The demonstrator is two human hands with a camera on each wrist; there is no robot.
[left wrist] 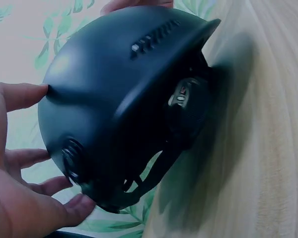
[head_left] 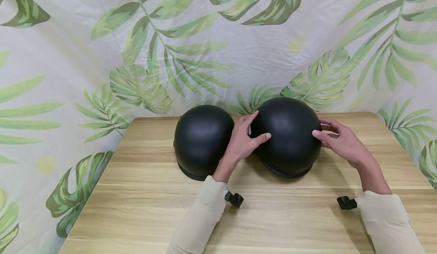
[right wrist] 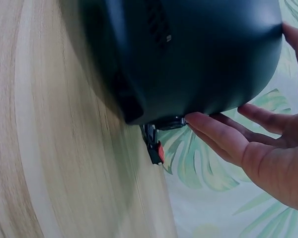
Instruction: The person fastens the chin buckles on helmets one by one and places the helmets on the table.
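A black helmet [head_left: 286,136] with a short brim is held between both hands at the right of the pair. My left hand [head_left: 241,138] grips its left side with spread fingers and thumb. On the opposite side, my right hand [head_left: 341,140] holds the shell with its thumb in front and fingers behind. In the left wrist view the helmet is tilted, showing side vents [left wrist: 154,38], an ear pad [left wrist: 188,106] and a chin strap [left wrist: 161,166]. A buckle with a red part [right wrist: 156,151] dangles below the shell in the right wrist view.
A second black helmet [head_left: 201,140] rests dome up on the wooden table [head_left: 143,208], close by my left wrist. Behind the table hangs a leaf-patterned cloth [head_left: 259,56]. Small black mounts [head_left: 235,199] sit at both sleeve cuffs.
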